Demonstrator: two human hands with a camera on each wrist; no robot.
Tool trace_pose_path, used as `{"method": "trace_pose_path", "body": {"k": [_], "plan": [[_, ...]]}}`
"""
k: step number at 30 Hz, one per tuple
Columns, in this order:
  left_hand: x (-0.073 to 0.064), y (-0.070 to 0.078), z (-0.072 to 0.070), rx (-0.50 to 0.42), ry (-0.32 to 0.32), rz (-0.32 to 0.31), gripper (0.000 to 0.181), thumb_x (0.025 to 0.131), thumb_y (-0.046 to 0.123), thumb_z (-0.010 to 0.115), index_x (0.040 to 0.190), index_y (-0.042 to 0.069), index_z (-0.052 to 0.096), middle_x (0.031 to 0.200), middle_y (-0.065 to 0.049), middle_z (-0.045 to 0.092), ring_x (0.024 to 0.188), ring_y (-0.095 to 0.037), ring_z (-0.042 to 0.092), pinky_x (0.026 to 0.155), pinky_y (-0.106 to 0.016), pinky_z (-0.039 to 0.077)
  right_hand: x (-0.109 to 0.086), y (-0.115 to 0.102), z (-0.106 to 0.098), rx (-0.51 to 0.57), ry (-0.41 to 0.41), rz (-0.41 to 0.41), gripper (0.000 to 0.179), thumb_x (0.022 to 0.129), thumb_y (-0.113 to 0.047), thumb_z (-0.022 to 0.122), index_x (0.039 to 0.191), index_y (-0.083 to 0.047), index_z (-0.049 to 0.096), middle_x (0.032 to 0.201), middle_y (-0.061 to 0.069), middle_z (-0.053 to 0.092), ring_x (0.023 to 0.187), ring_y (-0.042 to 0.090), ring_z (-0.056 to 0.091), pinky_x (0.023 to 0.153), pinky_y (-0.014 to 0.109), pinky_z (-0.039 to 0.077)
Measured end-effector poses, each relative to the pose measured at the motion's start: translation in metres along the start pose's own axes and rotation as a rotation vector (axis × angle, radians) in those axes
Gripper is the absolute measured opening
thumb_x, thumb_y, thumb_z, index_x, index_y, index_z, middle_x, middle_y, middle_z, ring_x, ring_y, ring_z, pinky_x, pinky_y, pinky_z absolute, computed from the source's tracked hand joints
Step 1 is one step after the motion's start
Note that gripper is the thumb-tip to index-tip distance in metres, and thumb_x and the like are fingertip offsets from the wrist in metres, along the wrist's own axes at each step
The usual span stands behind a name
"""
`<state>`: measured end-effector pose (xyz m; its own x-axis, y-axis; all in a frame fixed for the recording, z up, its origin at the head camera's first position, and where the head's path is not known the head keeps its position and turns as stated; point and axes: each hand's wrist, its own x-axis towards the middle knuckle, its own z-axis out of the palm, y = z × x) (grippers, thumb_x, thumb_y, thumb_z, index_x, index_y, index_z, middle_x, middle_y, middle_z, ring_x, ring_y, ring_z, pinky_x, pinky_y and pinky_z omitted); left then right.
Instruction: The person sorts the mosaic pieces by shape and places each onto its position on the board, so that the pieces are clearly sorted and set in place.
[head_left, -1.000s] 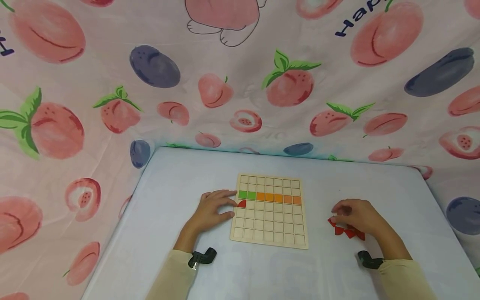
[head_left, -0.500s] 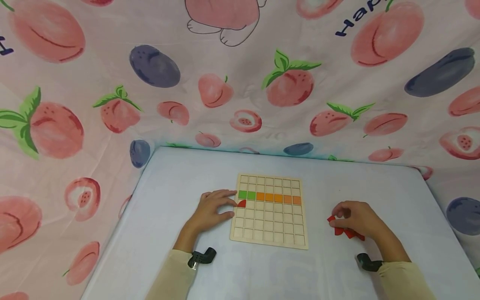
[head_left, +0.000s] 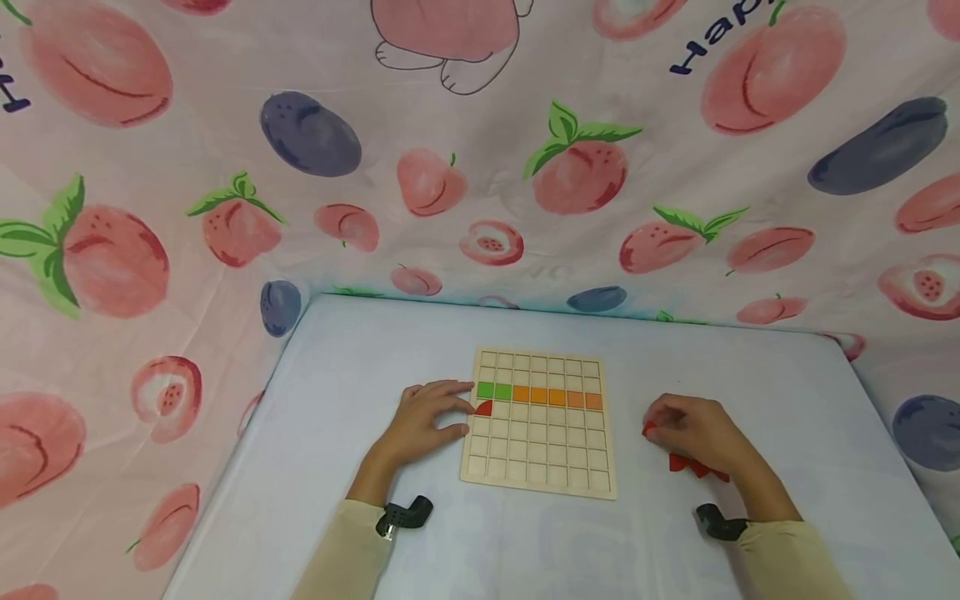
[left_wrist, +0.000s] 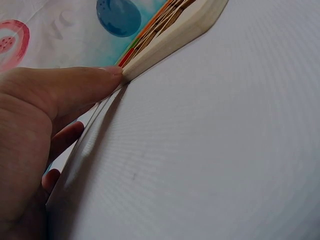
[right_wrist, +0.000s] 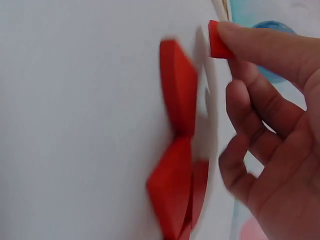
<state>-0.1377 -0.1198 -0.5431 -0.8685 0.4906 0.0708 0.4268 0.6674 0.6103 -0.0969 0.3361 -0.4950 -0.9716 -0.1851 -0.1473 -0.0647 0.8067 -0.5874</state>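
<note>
A wooden grid board (head_left: 537, 467) lies mid-table. Green, orange and light orange square tiles (head_left: 538, 395) fill one of its rows, and a red piece with a curved edge (head_left: 484, 407) sits at the left of the row below. My left hand (head_left: 422, 423) touches the board's left edge with its fingertips; in the left wrist view the thumb (left_wrist: 90, 86) meets the wooden rim. With thumb and fingers, my right hand (head_left: 693, 431) pinches a small red tile (right_wrist: 217, 41). Below it, several loose red pieces (right_wrist: 175, 175) lie on the table, partly covered by the hand in the head view.
The table (head_left: 360, 350) has a white cover. Behind and to the left hangs a fruit-print cloth (head_left: 480, 167). Dark wrist cameras (head_left: 722, 522) are strapped at both wrists, below light sleeves.
My right hand has picked a red tile from the group and moved slightly left with it toward the board. The left hand stays at the board's edge.
</note>
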Motion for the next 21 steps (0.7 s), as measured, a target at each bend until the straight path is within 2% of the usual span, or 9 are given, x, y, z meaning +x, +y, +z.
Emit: {"method": "trace_pose_path", "body": {"k": [6, 10, 16, 21], "plan": [[0.0, 0.0, 0.0, -0.003, -0.006, -0.002, 0.02, 0.09, 0.034, 0.077, 0.11, 0.033, 0.074, 0.151, 0.012, 0.055, 0.146, -0.017, 0.043, 0.114, -0.055, 0.024, 0.011, -0.013, 0.01, 0.095, 0.015, 0.003, 0.014, 0.088, -0.023, 0.081, 0.099, -0.026, 0.072, 0.091, -0.007, 0.071, 0.087, 0.013, 0.067, 0.077, 0.023, 0.054], [0.0, 0.0, 0.0, -0.004, -0.006, -0.004, 0.02, 0.09, 0.034, 0.077, 0.11, 0.033, 0.075, 0.151, 0.012, 0.055, 0.146, -0.017, 0.043, 0.114, -0.055, 0.024, 0.022, -0.025, 0.016, 0.163, 0.005, -0.036, 0.015, 0.089, -0.02, 0.08, 0.103, -0.022, 0.072, 0.093, -0.005, 0.071, 0.086, 0.013, 0.068, 0.078, 0.022, 0.055], [0.0, 0.0, -0.001, -0.002, -0.007, -0.002, 0.021, 0.09, 0.034, 0.077, 0.11, 0.033, 0.075, 0.151, 0.013, 0.055, 0.146, -0.017, 0.043, 0.114, -0.054, 0.025, 0.037, -0.046, 0.025, 0.247, -0.025, -0.113, 0.016, 0.093, -0.02, 0.076, 0.109, -0.017, 0.072, 0.102, -0.003, 0.073, 0.094, 0.013, 0.067, 0.084, 0.022, 0.055], [0.0, 0.0, -0.001, -0.003, -0.011, 0.004, 0.021, 0.09, 0.034, 0.077, 0.111, 0.032, 0.075, 0.151, 0.012, 0.055, 0.146, -0.018, 0.044, 0.113, -0.054, 0.026, 0.046, -0.064, 0.034, 0.308, -0.052, -0.121, 0.02, 0.093, -0.021, 0.076, 0.112, -0.015, 0.072, 0.106, -0.001, 0.074, 0.098, 0.016, 0.067, 0.087, 0.02, 0.054]]}}
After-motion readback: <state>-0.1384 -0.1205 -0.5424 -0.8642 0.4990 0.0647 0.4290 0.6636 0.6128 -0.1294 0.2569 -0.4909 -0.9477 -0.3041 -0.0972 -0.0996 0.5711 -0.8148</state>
